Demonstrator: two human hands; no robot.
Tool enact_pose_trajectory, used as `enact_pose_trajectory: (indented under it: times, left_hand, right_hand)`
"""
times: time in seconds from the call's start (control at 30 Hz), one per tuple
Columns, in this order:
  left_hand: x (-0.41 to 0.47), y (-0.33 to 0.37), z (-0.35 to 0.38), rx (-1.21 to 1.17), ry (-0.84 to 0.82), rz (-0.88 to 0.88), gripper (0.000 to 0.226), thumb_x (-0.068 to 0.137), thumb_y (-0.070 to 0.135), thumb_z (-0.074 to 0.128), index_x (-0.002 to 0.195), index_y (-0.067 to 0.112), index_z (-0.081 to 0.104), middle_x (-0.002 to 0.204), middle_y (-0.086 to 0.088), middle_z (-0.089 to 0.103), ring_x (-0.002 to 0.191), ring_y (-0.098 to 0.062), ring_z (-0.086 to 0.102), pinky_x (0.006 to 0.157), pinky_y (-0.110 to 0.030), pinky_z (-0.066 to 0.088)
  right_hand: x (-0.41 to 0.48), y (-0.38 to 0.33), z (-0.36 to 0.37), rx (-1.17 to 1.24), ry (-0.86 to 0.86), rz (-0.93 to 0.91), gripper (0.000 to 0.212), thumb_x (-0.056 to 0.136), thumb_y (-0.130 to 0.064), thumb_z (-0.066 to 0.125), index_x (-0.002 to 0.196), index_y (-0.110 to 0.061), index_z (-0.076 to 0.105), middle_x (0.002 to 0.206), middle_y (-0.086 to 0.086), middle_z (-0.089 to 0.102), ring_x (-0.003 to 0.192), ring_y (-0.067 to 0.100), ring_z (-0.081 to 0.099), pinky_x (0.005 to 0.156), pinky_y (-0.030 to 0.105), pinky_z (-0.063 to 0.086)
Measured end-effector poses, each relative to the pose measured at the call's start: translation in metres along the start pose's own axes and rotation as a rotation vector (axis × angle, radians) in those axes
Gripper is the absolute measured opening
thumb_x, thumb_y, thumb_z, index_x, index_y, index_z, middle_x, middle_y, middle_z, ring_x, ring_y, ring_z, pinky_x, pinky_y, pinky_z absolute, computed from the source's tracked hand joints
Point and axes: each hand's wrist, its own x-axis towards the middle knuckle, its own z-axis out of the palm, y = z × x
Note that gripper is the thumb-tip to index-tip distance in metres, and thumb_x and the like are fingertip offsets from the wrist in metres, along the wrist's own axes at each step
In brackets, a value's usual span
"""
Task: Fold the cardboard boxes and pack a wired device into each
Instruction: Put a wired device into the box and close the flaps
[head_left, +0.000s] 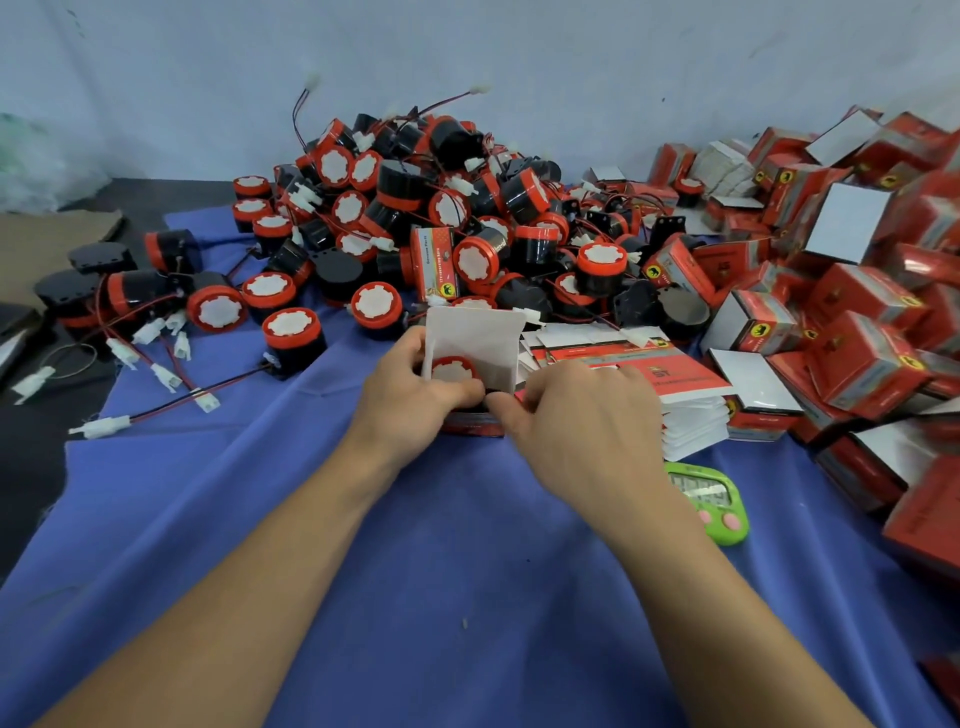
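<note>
A red cardboard box (475, 423) stands on the blue cloth at the centre, its white lid flap (478, 338) raised. A red-capped black wired device (453, 368) sits inside the open top. My left hand (415, 387) grips the box's left side, fingers curled over the device's rim. My right hand (582, 410) pinches the box's right edge at the opening. Most of the box is hidden behind both hands.
A big heap of wired devices (441, 208) fills the back centre, with loose ones (215, 306) at left. Flat unfolded boxes (649, 369) lie stacked right of my hands. Packed red boxes (857, 312) pile at the right. A green timer (711, 501) lies near my right forearm.
</note>
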Motion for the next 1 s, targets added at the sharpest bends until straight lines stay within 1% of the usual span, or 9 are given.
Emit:
enact_pose_trajectory:
  times: [0.07, 0.23, 0.33, 0.5, 0.57, 0.63, 0.73, 0.87, 1.0]
  left_hand:
    - [0.001, -0.002, 0.000, 0.051, 0.049, 0.003, 0.049, 0.062, 0.037, 0.082, 0.106, 0.048, 0.065, 0.100, 0.026, 0.074, 0.091, 0.005, 0.068, 0.079, -0.028, 0.056]
    - [0.003, -0.005, -0.001, 0.126, 0.119, 0.026, 0.045, 0.071, 0.030, 0.091, 0.093, 0.052, 0.058, 0.087, 0.038, 0.067, 0.085, 0.020, 0.059, 0.068, -0.020, 0.046]
    - [0.000, -0.003, 0.000, 0.143, 0.119, 0.052, 0.048, 0.073, 0.031, 0.091, 0.093, 0.057, 0.055, 0.085, 0.051, 0.059, 0.086, 0.026, 0.055, 0.066, -0.013, 0.042]
    - [-0.006, 0.004, 0.000, 0.153, 0.119, 0.090, 0.043, 0.066, 0.048, 0.085, 0.097, 0.060, 0.058, 0.091, 0.046, 0.064, 0.091, 0.021, 0.059, 0.062, -0.005, 0.046]
    - [-0.010, 0.008, 0.001, 0.173, 0.126, 0.118, 0.039, 0.059, 0.061, 0.071, 0.096, 0.060, 0.058, 0.090, 0.046, 0.064, 0.088, 0.020, 0.060, 0.061, -0.001, 0.043]
    - [-0.011, 0.009, 0.000, 0.202, 0.142, 0.127, 0.032, 0.058, 0.064, 0.059, 0.088, 0.056, 0.055, 0.083, 0.050, 0.059, 0.083, 0.024, 0.056, 0.059, 0.002, 0.039]
    - [-0.007, 0.006, 0.000, 0.189, 0.131, 0.108, 0.028, 0.066, 0.055, 0.068, 0.090, 0.055, 0.054, 0.079, 0.053, 0.057, 0.082, 0.027, 0.055, 0.059, 0.003, 0.039]
    - [-0.003, 0.001, 0.000, 0.159, 0.151, 0.104, 0.051, 0.071, 0.038, 0.078, 0.118, 0.048, 0.062, 0.080, 0.038, 0.063, 0.081, 0.025, 0.057, 0.060, 0.001, 0.042]
    - [-0.006, 0.001, 0.002, 0.163, 0.159, 0.129, 0.057, 0.066, 0.041, 0.070, 0.122, 0.048, 0.063, 0.079, 0.047, 0.061, 0.084, 0.022, 0.059, 0.062, -0.002, 0.044]
  right_hand:
    - [0.003, 0.012, -0.008, 0.037, -0.003, -0.001, 0.051, 0.087, -0.068, 0.055, 0.065, -0.024, 0.067, 0.057, -0.004, 0.059, 0.066, 0.025, 0.057, 0.079, 0.036, 0.036]
    - [0.009, 0.034, -0.028, 0.454, -0.007, 0.105, 0.035, 0.080, -0.043, 0.075, 0.054, -0.022, 0.065, 0.045, -0.007, 0.052, 0.050, 0.012, 0.050, 0.045, 0.026, 0.032]
    - [0.009, 0.030, -0.034, 0.816, -0.093, 0.063, 0.019, 0.080, -0.024, 0.077, 0.062, -0.022, 0.072, 0.048, -0.008, 0.059, 0.044, 0.004, 0.048, 0.047, 0.017, 0.038]
    - [0.009, 0.001, -0.024, 1.045, -0.034, -0.050, 0.013, 0.086, -0.013, 0.071, 0.081, -0.023, 0.076, 0.064, -0.005, 0.070, 0.058, 0.016, 0.065, 0.054, 0.032, 0.052]
    - [0.010, -0.012, -0.014, 1.016, 0.006, -0.068, 0.009, 0.089, -0.017, 0.070, 0.084, -0.023, 0.075, 0.066, -0.010, 0.068, 0.060, 0.010, 0.058, 0.055, 0.028, 0.046]
    - [0.011, -0.020, -0.005, 0.801, 0.123, -0.146, 0.009, 0.089, -0.014, 0.073, 0.093, -0.021, 0.077, 0.074, -0.012, 0.068, 0.073, 0.004, 0.054, 0.067, 0.021, 0.042]
    - [0.015, -0.017, 0.004, 0.437, 0.357, -0.270, 0.014, 0.080, -0.004, 0.077, 0.089, -0.015, 0.080, 0.084, -0.002, 0.076, 0.092, 0.001, 0.047, 0.087, 0.032, 0.038]
    - [0.009, -0.005, 0.007, 0.115, 0.200, -0.341, 0.020, 0.087, -0.011, 0.062, 0.089, -0.023, 0.078, 0.091, -0.009, 0.074, 0.105, 0.027, 0.057, 0.105, 0.037, 0.028]
    - [0.003, -0.006, 0.005, 0.083, 0.079, -0.335, 0.021, 0.087, -0.017, 0.053, 0.086, -0.017, 0.074, 0.107, -0.004, 0.073, 0.127, 0.033, 0.055, 0.117, 0.040, 0.019]
